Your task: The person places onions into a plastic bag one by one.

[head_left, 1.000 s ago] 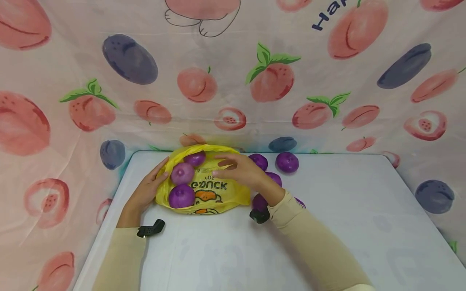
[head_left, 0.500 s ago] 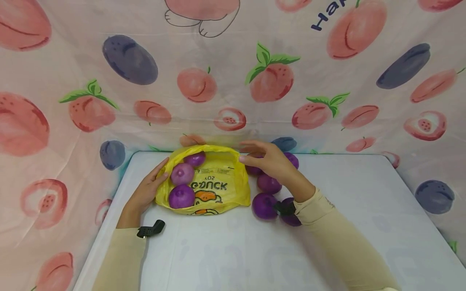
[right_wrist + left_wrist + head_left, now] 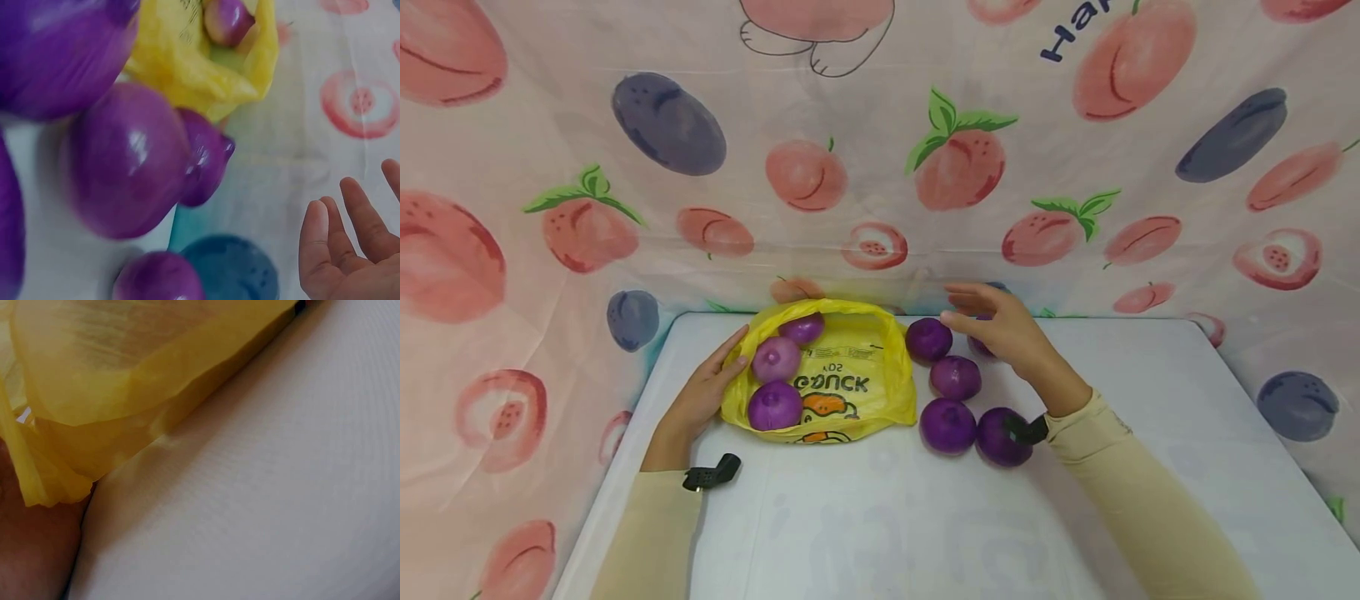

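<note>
My left hand (image 3: pixel 703 392) holds the left rim of a yellow plastic bag (image 3: pixel 895 400), thumb over the edge and fingers along the outside. The bag lies with its mouth wide, a printed duck design showing inside. Within it, along the left, are three purple onions: a rear one (image 3: pixel 802 328), a paler middle one (image 3: pixel 777 359) and a front one (image 3: pixel 775 406). My right hand (image 3: pixel 1007 329), fingers extended and holding nothing, is raised over a partly hidden onion (image 3: pixel 979 343) at the back. In the left wrist view, the yellow bag (image 3: pixel 125 394) covers part of the hand.
Right of the bag, more onions stand close together: one at the back (image 3: pixel 928 340), a middle one (image 3: pixel 955 378), and two in front, left (image 3: pixel 947 426) and right (image 3: pixel 1004 436). A fruit-printed curtain (image 3: pixel 880 167) hangs behind the white table (image 3: pixel 850 517).
My right hand has moved out from over the bag to the right, above the loose onions, uncovering the bag's inside. The left hand and the bag have stayed put.
</note>
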Tool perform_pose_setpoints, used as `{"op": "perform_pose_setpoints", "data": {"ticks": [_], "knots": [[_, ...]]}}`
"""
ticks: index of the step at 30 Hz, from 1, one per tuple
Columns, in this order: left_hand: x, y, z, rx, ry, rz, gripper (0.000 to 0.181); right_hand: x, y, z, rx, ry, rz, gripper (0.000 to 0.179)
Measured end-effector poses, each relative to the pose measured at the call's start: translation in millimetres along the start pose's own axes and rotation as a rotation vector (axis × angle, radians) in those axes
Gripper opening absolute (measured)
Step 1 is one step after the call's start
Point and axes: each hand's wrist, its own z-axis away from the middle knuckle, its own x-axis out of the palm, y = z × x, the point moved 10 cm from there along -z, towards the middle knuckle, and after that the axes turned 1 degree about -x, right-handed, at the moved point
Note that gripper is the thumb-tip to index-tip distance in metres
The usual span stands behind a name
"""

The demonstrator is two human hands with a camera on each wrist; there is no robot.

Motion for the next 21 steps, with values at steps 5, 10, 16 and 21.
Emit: {"op": "perform_pose_setpoints", "data": {"ticks": [5, 10, 16, 21], "knots": [[-0.6, -0.3, 0.4, -0.006, 0.008, -0.010, 0.059, -13.9, 15.6, 3.4, 0.018, 0.033, -0.017, 0.065], [-1.1, -1.3, -0.5, -0.013, 0.015, -0.010, 0.059, -26.5, 31.3, 7.5, 0.035, 0.070, -0.004, 0.068], [-1.4, -1.7, -0.9, -0.018, 0.019, -0.008, 0.058, -38.8, 51.7, 8.0, 0.045, 0.100, -0.004, 0.072], [-1.6, 0.5, 1.0, -0.019, 0.024, -0.008, 0.059, -45.6, 67.6, 6.8, 0.072, 0.120, 0.006, 0.074]]}}
